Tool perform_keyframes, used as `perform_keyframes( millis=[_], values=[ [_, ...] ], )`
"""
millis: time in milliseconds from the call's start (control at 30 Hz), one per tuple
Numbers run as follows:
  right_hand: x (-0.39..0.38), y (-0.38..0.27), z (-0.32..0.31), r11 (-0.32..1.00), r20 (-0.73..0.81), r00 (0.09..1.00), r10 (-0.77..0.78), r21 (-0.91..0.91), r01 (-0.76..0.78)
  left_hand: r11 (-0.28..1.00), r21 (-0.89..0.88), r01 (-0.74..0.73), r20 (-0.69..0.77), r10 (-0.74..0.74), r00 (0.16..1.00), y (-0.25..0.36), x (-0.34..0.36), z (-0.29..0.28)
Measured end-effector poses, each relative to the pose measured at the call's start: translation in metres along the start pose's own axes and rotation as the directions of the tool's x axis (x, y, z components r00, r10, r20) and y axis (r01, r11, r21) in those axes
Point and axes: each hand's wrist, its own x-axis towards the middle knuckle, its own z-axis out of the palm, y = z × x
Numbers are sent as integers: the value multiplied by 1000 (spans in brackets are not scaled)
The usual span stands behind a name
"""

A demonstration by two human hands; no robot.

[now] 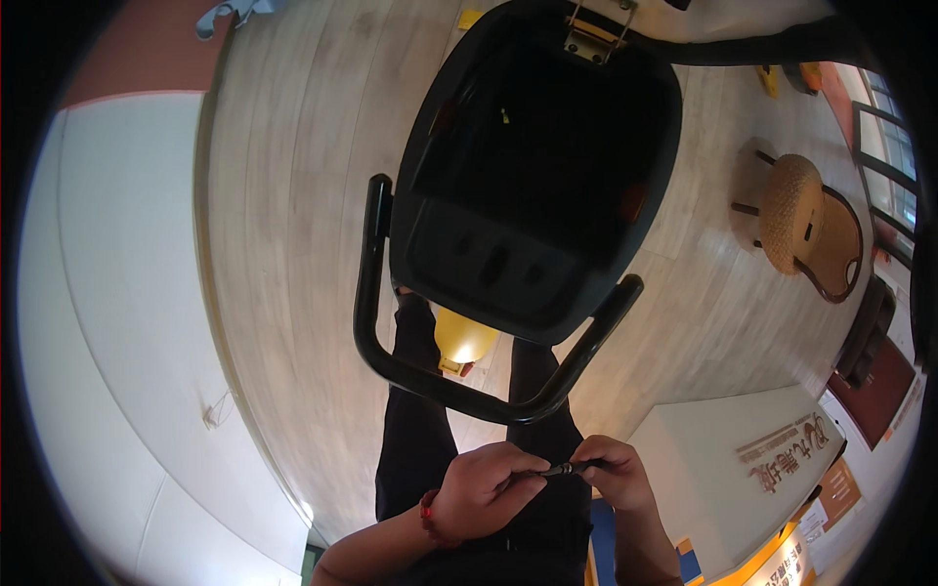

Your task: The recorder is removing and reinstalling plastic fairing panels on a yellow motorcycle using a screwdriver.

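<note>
My left hand [490,488], with a red bead bracelet [427,514] at its wrist, is closed around one end of a slim dark pen-like thing [559,470]. A silvery section shows on it between the hands. My right hand [616,473] pinches its other end between thumb and fingers. Both hands are in front of my body, above my dark trousers. Beyond them is a large black shell [547,195], shaped like a seat or tub. A bent black bar [459,396] curves round its near side, close to my hands but apart from them.
A metal hinge bracket [594,39] sits at the shell's far edge. Between my legs shows a rounded yellow part [465,337]. A woven chair [796,215] stands at the right, and a white counter [703,459] at the near right. A white panel [127,293] borders the left side.
</note>
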Motion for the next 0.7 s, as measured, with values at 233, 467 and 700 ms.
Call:
perform_keyframes(
  millis=[233, 467, 700],
  values=[
    [-2, -7, -5, 1000, 8, 1000, -20, -9, 20, 1000, 25, -14, 36, 13, 999, 14, 12, 0],
    [5, -7, 0, 998, 22, 998, -64, -14, 64, 999, 41, -27, 106, 22, 994, 14, 11, -9],
    [6, -11, 8, 993, 5, 995, -104, -61, 104, 994, 92, -63, 69, 57, 996, 15, 7, -12]
  ],
)
